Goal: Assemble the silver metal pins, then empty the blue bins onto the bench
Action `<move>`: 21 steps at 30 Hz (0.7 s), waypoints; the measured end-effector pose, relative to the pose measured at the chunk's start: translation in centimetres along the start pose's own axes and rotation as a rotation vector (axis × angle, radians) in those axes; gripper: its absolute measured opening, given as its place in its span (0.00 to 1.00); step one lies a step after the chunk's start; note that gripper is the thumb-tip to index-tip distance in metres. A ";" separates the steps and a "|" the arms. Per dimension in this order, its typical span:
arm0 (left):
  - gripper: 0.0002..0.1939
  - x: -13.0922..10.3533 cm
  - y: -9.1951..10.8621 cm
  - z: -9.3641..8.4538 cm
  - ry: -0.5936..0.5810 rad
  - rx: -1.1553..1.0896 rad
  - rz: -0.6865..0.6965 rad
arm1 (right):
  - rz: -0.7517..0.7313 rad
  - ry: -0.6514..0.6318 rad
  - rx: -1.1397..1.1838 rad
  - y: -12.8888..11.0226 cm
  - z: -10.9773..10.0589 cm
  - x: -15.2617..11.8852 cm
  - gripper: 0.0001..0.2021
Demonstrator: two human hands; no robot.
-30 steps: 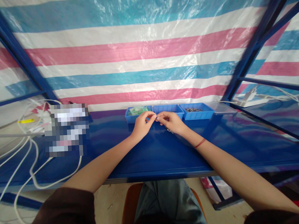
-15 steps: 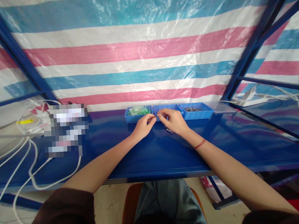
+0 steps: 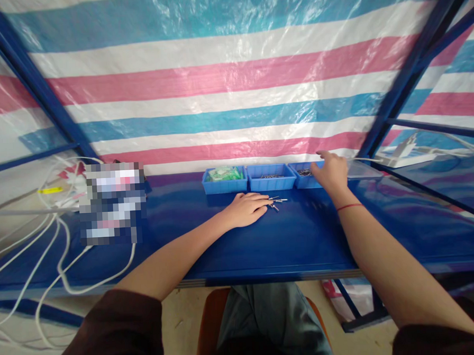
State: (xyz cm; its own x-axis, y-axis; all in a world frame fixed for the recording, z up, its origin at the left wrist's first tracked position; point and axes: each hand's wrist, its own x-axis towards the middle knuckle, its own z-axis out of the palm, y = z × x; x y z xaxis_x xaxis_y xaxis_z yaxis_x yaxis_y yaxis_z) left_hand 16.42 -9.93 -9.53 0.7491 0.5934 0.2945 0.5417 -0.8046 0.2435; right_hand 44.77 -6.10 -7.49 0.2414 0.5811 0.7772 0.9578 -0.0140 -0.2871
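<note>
My left hand [image 3: 248,208] lies on the blue table with its fingers stretched out flat. Its fingertips touch a small loose group of thin metal pins [image 3: 277,200], which look like rivets or screws; part of the group may be under the fingers. Over the right blue bin [image 3: 307,181] hangs my right hand [image 3: 331,171], thumb and fingers apart, with nothing visible in it. That bin holds many small dark metal pieces and is partly covered by the hand. More small metal pieces lie in the middle blue bin [image 3: 272,183]. Green-and-white plastic packets fill the left blue bin [image 3: 225,186].
White cables [image 3: 70,284] run over the table's left side, near a blurred patch. A clear flat sheet or lid [image 3: 364,170] lies right of the bins. A white power strip [image 3: 404,153] sits farther right. Striped sheeting [image 3: 232,82] hangs behind, between blue metal posts.
My hands were together in front of the middle bin and have parted. The left has come down flat beside the metal pins; the right has moved right, over the right bin.
</note>
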 end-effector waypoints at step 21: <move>0.09 -0.1 -1.1 0.0 0.116 0.081 -0.113 | -0.448 -0.324 0.427 -9.2 -3.2 -2.3 0.11</move>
State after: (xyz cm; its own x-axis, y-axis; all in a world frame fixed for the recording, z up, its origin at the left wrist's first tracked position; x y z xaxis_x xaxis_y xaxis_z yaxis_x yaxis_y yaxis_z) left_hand 15.75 -9.12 -9.80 0.6354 0.6749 0.3752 0.6521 -0.7292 0.2072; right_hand 35.93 -9.91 -4.83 -0.2853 0.6705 0.6849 0.7929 0.5666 -0.2243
